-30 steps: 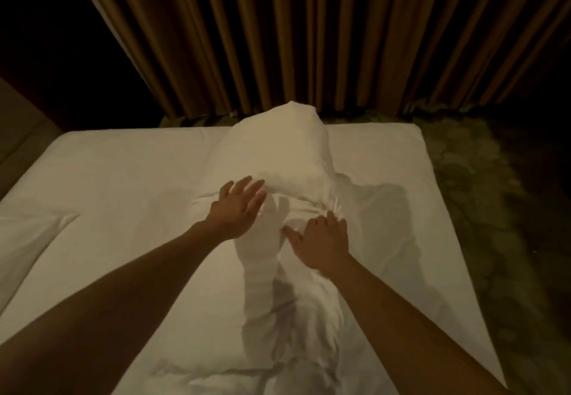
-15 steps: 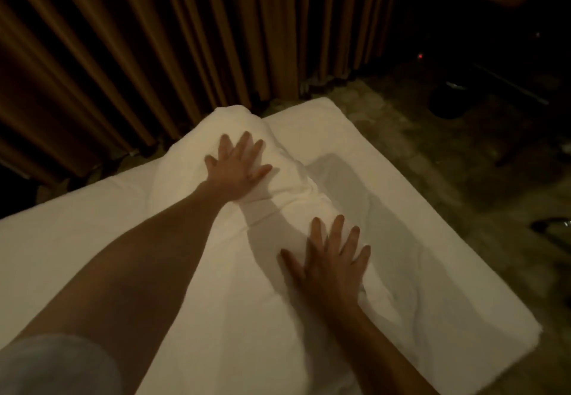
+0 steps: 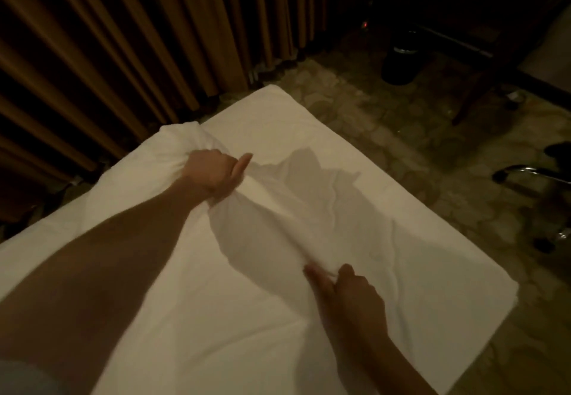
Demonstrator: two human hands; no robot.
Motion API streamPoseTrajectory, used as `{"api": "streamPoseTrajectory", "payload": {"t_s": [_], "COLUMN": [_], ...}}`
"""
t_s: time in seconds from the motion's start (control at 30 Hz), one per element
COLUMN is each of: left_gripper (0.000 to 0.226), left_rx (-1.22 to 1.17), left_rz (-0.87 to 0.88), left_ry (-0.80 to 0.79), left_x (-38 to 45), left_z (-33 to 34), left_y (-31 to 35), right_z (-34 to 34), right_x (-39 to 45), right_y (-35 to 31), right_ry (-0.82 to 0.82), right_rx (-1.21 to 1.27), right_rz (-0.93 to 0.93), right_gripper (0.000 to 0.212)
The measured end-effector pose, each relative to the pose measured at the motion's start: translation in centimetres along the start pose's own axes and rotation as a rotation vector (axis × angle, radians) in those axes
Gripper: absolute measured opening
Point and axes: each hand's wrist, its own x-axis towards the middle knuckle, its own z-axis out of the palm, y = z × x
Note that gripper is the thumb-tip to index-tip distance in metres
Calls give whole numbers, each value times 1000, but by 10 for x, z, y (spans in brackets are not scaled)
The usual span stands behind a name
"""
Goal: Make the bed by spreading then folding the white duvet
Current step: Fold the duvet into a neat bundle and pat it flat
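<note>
Two hands, both gripping cloth. The left hand [image 3: 213, 175] is fisted round a bunched ridge of the one white duvet [image 3: 278, 218], thumb sticking out; the right hand [image 3: 349, 294] pinches a fold of it nearer the body. The duvet lies gathered in a long rumpled band across the bed [image 3: 448, 286] — one mattress corner by the brown curtain [image 3: 123, 39], patterned carpet [image 3: 386, 110] beyond. Half a second ago both hands lay flat and spread on the duvet; now the fingers have curled in and grabbed.
</note>
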Motion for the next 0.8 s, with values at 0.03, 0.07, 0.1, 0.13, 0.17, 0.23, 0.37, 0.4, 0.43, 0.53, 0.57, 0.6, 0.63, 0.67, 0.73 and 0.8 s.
{"api": "streamPoseTrajectory", "payload": {"t_s": [0.03,0.07,0.1,0.13,0.17,0.23,0.37,0.4,0.43,0.53,0.57,0.6,0.63,0.67,0.73,0.8], "left_gripper": [89,88,86,85,84,82,65,63,63,62,61,61,63,64,67,66], "left_rx": [6,29,52,71,82,98,108,84,57,-52,-102,-156,-210,-255,-333,-429], "left_rz": [27,58,87,108,123,130,129,143,167,221,229,239,241,230,151,54], "left_ry": [35,63,89,113,133,154,175,172,164,158,155,165,185,214,272,344], "left_x": [11,24,37,52,66,93,120,119,117,116,115,112,106,96,64,16], "left_z": [-15,-29,-41,-49,-52,-44,19,39,57,82,81,76,68,57,31,5], "left_y": [4,10,18,26,35,56,84,88,89,95,97,99,100,99,91,75], "right_z": [-11,-24,-40,-55,-68,-83,-52,-38,-23,8,13,17,20,19,11,-2], "right_x": [4,9,17,28,42,74,135,145,153,163,164,163,162,161,155,142], "right_y": [3,7,12,19,27,42,71,79,87,106,108,108,107,104,94,71], "right_ry": [22,43,42,26,4,-13,81,88,83,69,71,75,80,89,128,267], "right_rx": [15,23,30,43,54,42,0,-4,-2,-31,-59,-78,-88,-89,-104,-169], "right_rz": [-10,-20,-22,-22,-19,-26,-12,-2,13,58,60,59,61,75,137,163], "right_gripper": [82,81,80,79,78,76,83,87,89,88,88,87,86,86,88,85]}}
